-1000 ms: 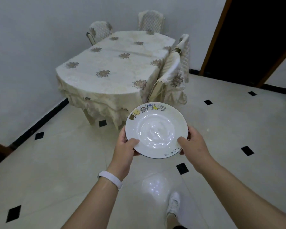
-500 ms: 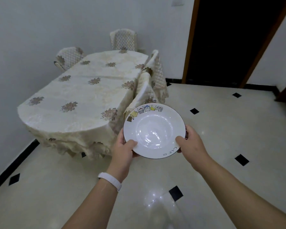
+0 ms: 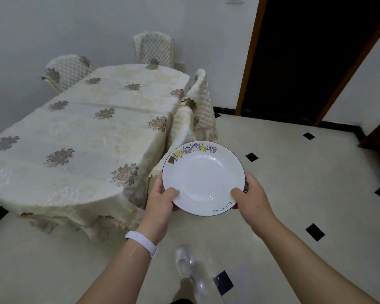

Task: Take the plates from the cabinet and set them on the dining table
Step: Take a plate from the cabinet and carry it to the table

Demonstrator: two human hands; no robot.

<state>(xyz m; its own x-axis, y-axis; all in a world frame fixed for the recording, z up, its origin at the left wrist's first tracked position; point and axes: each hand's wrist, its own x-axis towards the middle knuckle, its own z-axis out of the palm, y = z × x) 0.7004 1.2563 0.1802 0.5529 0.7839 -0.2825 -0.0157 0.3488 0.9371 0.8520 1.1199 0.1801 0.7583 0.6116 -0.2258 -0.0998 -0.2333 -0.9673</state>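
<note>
Carrying the plate (image 3: 203, 181) level at chest height, left hand (image 3: 160, 201) closed on its eight o'clock rim and right hand (image 3: 250, 195) on its four o'clock for balance, table (image 3: 86, 137) near at ten o'clock.

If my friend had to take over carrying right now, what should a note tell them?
Left hand: gripping the left rim of the plate, thumb on top.
Right hand: gripping the right rim, thumb on top.
Plate: white, cartoon figures on the far rim, held level over the floor, close to the dining table but not over it.
Done: one plate fetched and carried across.
Left: set it on the tablecloth. The cabinet is out of view.
</note>
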